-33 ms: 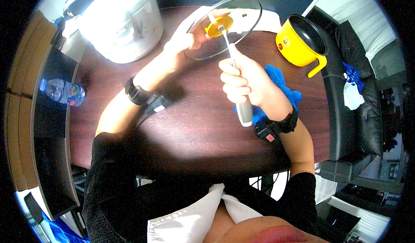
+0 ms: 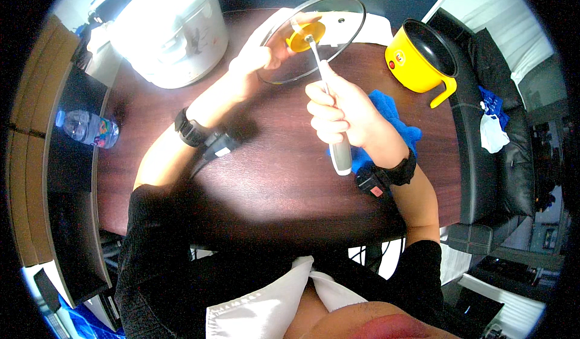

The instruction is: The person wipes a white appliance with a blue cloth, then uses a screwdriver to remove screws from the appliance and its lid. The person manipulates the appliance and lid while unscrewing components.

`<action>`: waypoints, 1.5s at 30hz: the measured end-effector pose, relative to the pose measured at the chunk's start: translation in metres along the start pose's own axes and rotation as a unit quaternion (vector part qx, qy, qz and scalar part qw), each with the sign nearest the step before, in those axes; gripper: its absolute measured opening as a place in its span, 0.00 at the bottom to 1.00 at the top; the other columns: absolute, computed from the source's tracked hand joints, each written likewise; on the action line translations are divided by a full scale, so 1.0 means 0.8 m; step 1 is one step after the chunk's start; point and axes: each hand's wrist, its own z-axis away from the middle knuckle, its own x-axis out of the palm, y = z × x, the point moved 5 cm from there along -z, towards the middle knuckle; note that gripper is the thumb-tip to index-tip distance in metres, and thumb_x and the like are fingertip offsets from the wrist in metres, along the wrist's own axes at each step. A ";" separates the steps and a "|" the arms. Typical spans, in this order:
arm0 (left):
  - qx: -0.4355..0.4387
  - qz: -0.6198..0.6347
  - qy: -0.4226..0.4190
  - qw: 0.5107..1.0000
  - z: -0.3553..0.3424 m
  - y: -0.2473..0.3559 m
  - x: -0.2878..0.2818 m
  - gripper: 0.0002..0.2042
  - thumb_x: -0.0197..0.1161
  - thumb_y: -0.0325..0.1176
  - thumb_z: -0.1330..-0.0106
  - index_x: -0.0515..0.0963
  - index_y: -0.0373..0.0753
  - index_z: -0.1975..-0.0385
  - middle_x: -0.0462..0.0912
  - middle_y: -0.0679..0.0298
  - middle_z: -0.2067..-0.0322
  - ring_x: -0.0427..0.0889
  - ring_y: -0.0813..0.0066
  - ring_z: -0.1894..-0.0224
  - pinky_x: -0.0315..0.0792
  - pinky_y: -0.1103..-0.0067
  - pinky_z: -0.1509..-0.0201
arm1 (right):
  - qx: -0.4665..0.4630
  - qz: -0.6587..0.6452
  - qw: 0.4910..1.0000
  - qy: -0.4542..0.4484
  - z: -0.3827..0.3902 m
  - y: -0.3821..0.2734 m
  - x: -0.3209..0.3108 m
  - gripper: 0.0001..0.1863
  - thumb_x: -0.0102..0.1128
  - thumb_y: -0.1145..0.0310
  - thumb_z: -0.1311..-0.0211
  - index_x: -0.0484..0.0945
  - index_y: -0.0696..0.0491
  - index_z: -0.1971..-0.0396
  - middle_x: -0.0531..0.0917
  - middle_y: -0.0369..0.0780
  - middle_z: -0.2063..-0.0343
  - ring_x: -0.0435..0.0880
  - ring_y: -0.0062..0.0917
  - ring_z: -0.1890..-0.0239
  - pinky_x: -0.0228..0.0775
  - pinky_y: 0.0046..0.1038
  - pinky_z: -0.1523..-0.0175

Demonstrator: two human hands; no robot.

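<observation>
My left hand (image 2: 257, 61) grips a round glass lid (image 2: 341, 28) with a dark rim, tilted up above the far part of the table. Its fingers reach behind the glass, around a yellow knob (image 2: 311, 36) seen through it. In my right hand (image 2: 344, 106) is a screwdriver (image 2: 342, 155) with a grey and white handle, fingers wrapped round it. The shaft points up and away, and its tip meets the centre of the lid at the knob's fastening. Whether the tip sits in a screw slot is too small to tell.
A yellow pot (image 2: 417, 61) with a handle stands at the far right. Behind my right wrist lies a blue cloth (image 2: 393, 118). A large white cooker (image 2: 181, 43) stands far left, and a plastic bottle (image 2: 90, 129) lies beyond the left edge of the brown table (image 2: 260, 158).
</observation>
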 end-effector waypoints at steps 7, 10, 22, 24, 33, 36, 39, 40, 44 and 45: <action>0.004 -0.005 0.014 1.000 0.000 0.015 0.013 0.45 0.67 0.58 0.48 0.61 0.35 0.35 0.65 0.54 0.36 0.64 0.66 0.34 0.54 0.70 0.27 | -0.081 0.232 0.950 0.192 0.004 -0.006 -0.007 0.32 0.32 0.35 0.29 0.60 0.47 0.84 0.60 0.30 0.91 0.56 0.16 0.94 0.56 0.25 0.89; -0.023 -0.011 0.029 0.999 0.007 0.013 0.009 0.44 0.68 0.59 0.49 0.63 0.36 0.37 0.66 0.56 0.37 0.66 0.69 0.36 0.55 0.72 0.29 | -0.090 0.275 0.928 0.236 0.007 -0.009 -0.004 0.32 0.30 0.39 0.26 0.59 0.47 0.85 0.58 0.30 0.92 0.56 0.15 0.93 0.54 0.21 0.88; -0.067 -0.019 0.004 0.998 0.003 0.019 0.006 0.34 0.62 0.47 0.43 0.64 0.36 0.38 0.72 0.60 0.45 0.70 0.74 0.44 0.61 0.78 0.40 | -0.261 0.712 0.513 0.401 0.037 -0.059 0.004 0.31 0.42 0.52 0.26 0.78 0.60 0.82 0.79 0.56 0.79 0.81 0.53 0.73 0.72 0.50 0.65; -0.065 0.000 -0.006 0.998 0.003 0.018 0.009 0.35 0.62 0.50 0.43 0.63 0.36 0.38 0.70 0.60 0.44 0.68 0.73 0.42 0.58 0.76 0.34 | -0.264 0.719 0.500 0.403 0.037 -0.057 0.006 0.30 0.42 0.52 0.27 0.78 0.60 0.82 0.79 0.55 0.80 0.81 0.53 0.74 0.73 0.50 0.66; -0.031 -0.109 0.002 0.994 0.009 0.027 0.016 0.37 0.62 0.56 0.44 0.62 0.39 0.39 0.67 0.62 0.42 0.64 0.73 0.38 0.55 0.76 0.34 | -0.272 0.722 0.501 0.393 0.029 -0.052 0.002 0.32 0.42 0.52 0.26 0.78 0.61 0.83 0.79 0.56 0.81 0.81 0.53 0.75 0.74 0.49 0.65; -0.031 -0.132 0.003 0.991 0.010 0.027 0.015 0.38 0.62 0.57 0.44 0.61 0.39 0.39 0.67 0.63 0.42 0.63 0.73 0.37 0.54 0.76 0.34 | -0.277 0.688 0.555 0.376 0.024 -0.048 -0.002 0.32 0.41 0.52 0.26 0.77 0.62 0.83 0.78 0.56 0.81 0.80 0.54 0.74 0.74 0.47 0.65; -0.029 -0.145 0.007 0.989 0.012 0.026 0.015 0.38 0.61 0.58 0.44 0.61 0.40 0.39 0.67 0.63 0.42 0.62 0.73 0.36 0.53 0.77 0.33 | -0.252 0.649 0.627 0.349 0.019 -0.044 -0.006 0.34 0.41 0.51 0.25 0.75 0.62 0.84 0.76 0.55 0.84 0.78 0.52 0.79 0.73 0.44 0.68; -0.027 -0.145 0.008 0.989 0.013 0.025 0.015 0.38 0.61 0.59 0.44 0.61 0.40 0.39 0.67 0.63 0.42 0.62 0.73 0.36 0.53 0.77 0.33 | -0.237 0.628 0.663 0.331 0.017 -0.044 -0.013 0.34 0.40 0.50 0.25 0.74 0.62 0.85 0.76 0.53 0.86 0.77 0.49 0.82 0.72 0.43 0.71; -0.054 -0.151 0.013 0.987 0.014 0.026 0.016 0.38 0.61 0.59 0.45 0.60 0.40 0.39 0.66 0.63 0.42 0.61 0.74 0.38 0.52 0.78 0.36 | -0.163 0.499 0.790 0.317 0.008 -0.030 -0.033 0.35 0.40 0.45 0.26 0.68 0.56 0.89 0.70 0.41 0.92 0.69 0.31 0.92 0.64 0.34 0.84; -0.061 -0.152 0.017 0.986 0.015 0.027 0.016 0.38 0.60 0.59 0.45 0.60 0.40 0.39 0.66 0.63 0.42 0.61 0.74 0.39 0.53 0.78 0.37 | -0.153 0.468 0.817 0.299 0.007 -0.028 -0.033 0.35 0.40 0.44 0.26 0.66 0.54 0.89 0.69 0.38 0.92 0.67 0.27 0.93 0.61 0.32 0.85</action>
